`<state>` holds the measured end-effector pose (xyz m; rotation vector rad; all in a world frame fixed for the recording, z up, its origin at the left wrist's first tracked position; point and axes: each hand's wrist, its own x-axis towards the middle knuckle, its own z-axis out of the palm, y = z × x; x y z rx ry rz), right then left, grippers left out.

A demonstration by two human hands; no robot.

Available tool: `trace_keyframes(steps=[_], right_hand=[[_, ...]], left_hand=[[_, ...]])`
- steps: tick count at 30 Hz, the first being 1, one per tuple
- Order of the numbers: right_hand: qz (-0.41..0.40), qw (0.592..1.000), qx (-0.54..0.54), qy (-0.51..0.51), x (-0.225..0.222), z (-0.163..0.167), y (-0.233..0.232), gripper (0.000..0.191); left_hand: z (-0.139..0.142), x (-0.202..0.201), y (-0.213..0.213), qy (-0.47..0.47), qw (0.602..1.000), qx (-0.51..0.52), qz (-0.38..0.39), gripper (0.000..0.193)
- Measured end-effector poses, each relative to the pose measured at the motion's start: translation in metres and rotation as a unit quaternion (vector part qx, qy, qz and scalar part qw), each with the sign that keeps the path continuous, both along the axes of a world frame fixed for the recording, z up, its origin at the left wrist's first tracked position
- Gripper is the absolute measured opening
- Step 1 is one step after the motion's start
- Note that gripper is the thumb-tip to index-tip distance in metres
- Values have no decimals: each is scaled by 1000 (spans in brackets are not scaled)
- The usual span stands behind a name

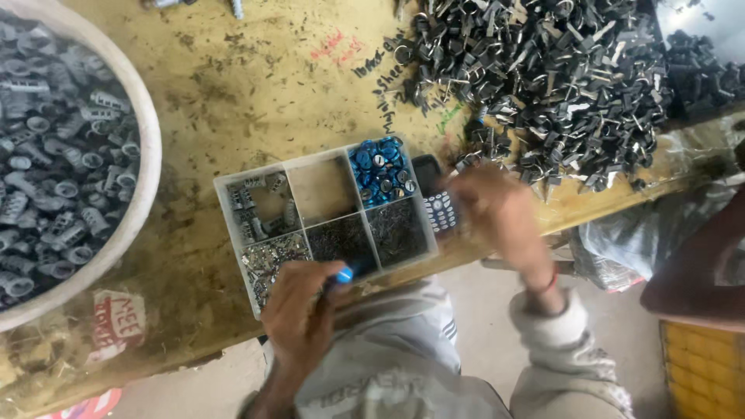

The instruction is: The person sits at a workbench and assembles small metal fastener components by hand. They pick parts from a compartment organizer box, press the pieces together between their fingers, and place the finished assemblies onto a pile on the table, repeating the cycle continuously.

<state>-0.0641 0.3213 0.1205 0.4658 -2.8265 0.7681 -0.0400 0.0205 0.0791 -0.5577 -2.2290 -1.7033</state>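
Nearest the lens we record the person's grey-white sleeves and, above them, the left hand (299, 306) at the near edge of the workbench (233, 85), fingers curled shut around a small blue piece (344, 274) whose tip shows just beyond the knuckles. That hand rests over the near rim of a clear compartment tray (221, 190), which sits at the near edge of the workbench, roughly at its middle. We note six compartments: the far right one holds blue round caps (380, 169), the far middle one looks bare, the far left one holds grey plastic pieces (252, 208), and the near row holds small dark and silvery metal parts (341, 239) too fine to identify. The right hand (497, 208) is blurred just beside the tray's right side; its fingers appear bent, but we cannot tell whether they hold anything. Partly under that hand lies a dark keypad phone (438, 203), touching the tray's right wall. At the far right of the workbench we find a large heap of dark metal and plastic parts (559, 77), reaching close to the right hand. At the left edge stands a big white tub (143, 155) filled with grey ribbed plastic pieces (54, 163), well apart from both hands.
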Motion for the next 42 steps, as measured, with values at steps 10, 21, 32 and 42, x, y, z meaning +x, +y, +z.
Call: trace_keyframes(steps=[10, 21, 32, 42], right_hand=[[-160, 922, -351, -47, 8, -23, 82, 24], [42, 971, -232, -27, 61, 31, 14, 27], [205, 897, 168, -355, 70, 47, -43, 59], [137, 990, 29, -30, 97, 28, -56, 62]], left_hand=[[18, -2, -17, -93, 992, 50, -66, 31], [34, 14, 29, 7, 980, -37, -196, 43], [49, 33, 4, 22, 962, -75, -261, 47], [49, 50, 17, -47, 975, 3, -216, 35]])
